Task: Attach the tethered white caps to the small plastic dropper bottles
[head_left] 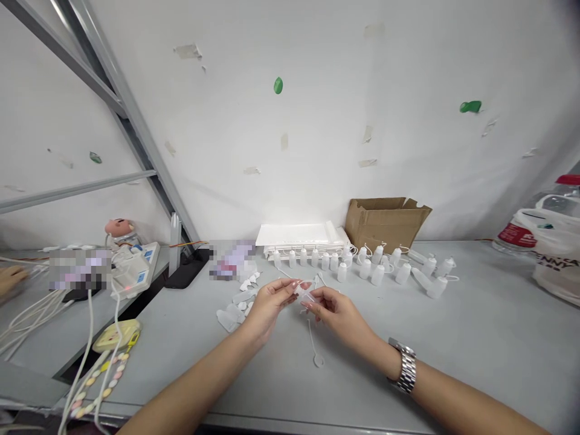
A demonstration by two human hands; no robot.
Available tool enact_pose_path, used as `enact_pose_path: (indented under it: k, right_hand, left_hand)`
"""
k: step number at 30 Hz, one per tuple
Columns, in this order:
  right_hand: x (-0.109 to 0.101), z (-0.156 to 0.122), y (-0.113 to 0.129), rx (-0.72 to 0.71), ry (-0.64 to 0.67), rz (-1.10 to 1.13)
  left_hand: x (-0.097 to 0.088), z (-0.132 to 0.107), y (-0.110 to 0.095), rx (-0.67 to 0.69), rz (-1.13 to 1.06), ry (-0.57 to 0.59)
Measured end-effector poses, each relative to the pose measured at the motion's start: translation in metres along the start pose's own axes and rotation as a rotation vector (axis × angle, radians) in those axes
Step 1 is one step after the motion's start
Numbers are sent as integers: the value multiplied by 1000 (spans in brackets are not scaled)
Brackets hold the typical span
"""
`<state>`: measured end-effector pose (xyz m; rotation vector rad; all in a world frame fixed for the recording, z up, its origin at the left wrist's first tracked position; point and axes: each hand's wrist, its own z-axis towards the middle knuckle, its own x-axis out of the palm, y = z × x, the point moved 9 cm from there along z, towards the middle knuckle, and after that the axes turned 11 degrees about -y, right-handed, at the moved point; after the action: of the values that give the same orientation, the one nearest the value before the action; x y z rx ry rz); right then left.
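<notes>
Over the middle of the grey table [475,338], my left hand [267,305] and my right hand [338,311] meet and pinch a small clear plastic piece [302,292] between their fingertips. A thin white string with a loop [314,344] hangs from it onto the table. My right wrist wears a metal watch [405,367]. Just behind my hands stand and lie several small white bottles [376,269]. Small white plastic parts [238,305] lie to the left of my left hand.
A stack of white sheets in plastic [301,237] and an open cardboard box [385,222] stand against the wall. White bags and a red-capped bottle [550,248] sit at the right. At left are cables, a power strip [136,269], a doll and another person's hand [11,279].
</notes>
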<state>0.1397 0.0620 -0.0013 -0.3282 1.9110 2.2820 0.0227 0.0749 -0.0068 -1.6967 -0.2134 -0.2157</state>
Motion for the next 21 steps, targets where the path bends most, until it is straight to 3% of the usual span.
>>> enact_pose_path:
  k: [7,14,21]
  right_hand:
    - [-3,0,-3,50,-42,50]
    - [-10,-6,16,-104,-117,-105]
    - [-13,-8,18,-189,-174,-222]
  left_hand:
    - [1,-2,-7,48,80,-12]
    - [5,-3,-7,55,-5,14]
    - [3,-4,-8,114,-47,-54]
